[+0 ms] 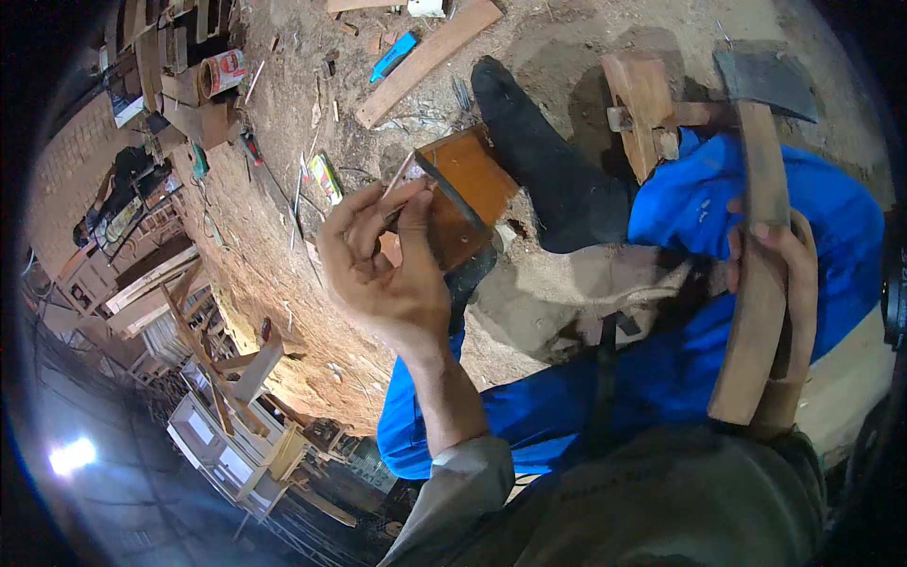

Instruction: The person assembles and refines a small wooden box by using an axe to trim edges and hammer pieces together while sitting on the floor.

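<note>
My left hand point(385, 255) is raised on the left, its thumb and fingertips pinched together. Whatever they hold, if anything, cannot be made out; a thin pale strip point(399, 176) shows at the fingertips. Close behind them is a brown wooden board point(480, 197) with a dark edge, next to my foot in a dark sock point(548, 151). On the right, my right hand point(794, 269) is wrapped round a long, slightly curved wooden slat point(751, 350), above my blue-trousered leg. The slat's far end overlaps a dark metal blade point(770, 83); whether the two are joined I cannot tell.
A wooden block point(641, 104) lies beyond my knee, with a short wooden bar point(699, 114) across it. Farther off are a plank point(430, 63), a blue marker point(393, 57) and a green-and-white packet point(325, 180). Wooden frames point(241, 444) and a tin point(222, 74) stand left.
</note>
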`<state>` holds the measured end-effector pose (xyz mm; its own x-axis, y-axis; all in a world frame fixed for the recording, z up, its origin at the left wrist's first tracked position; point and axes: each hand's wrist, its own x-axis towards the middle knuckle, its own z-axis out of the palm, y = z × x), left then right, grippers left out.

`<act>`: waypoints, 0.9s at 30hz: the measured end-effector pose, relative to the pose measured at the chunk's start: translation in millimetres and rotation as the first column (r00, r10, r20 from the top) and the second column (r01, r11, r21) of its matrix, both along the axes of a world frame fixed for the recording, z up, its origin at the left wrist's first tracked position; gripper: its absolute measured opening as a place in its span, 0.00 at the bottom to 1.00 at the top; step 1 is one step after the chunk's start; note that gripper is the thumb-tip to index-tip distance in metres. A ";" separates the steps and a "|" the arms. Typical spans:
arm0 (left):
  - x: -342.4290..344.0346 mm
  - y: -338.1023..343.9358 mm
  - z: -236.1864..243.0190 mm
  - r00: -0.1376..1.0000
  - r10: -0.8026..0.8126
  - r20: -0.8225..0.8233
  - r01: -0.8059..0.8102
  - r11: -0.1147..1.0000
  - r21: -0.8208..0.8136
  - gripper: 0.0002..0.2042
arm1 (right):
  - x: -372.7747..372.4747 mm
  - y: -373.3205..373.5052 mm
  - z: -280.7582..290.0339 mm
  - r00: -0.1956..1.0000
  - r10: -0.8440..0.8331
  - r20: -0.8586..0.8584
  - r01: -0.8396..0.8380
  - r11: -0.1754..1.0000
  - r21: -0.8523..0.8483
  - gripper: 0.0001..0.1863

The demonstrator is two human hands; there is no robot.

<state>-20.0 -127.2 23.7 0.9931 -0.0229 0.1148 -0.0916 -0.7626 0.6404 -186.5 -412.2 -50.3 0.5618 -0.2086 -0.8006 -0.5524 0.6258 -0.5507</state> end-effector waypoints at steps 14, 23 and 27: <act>-3.4 14.4 -25.2 0.988 0.108 0.113 -0.076 0.964 -0.256 0.07 | -0.8 2.1 0.2 0.999 0.037 0.033 -0.035 0.997 -0.072 0.23; -1.2 12.1 -31.7 0.991 0.106 0.087 -0.082 0.966 -0.246 0.08 | -7.3 -1.6 -7.8 0.996 0.069 0.062 -0.064 0.995 -0.080 0.23; -2.4 6.6 -26.2 0.988 0.112 0.104 -0.089 0.976 -0.201 0.08 | -3.3 -5.3 0.0 0.985 0.159 0.069 -0.155 0.986 -0.063 0.24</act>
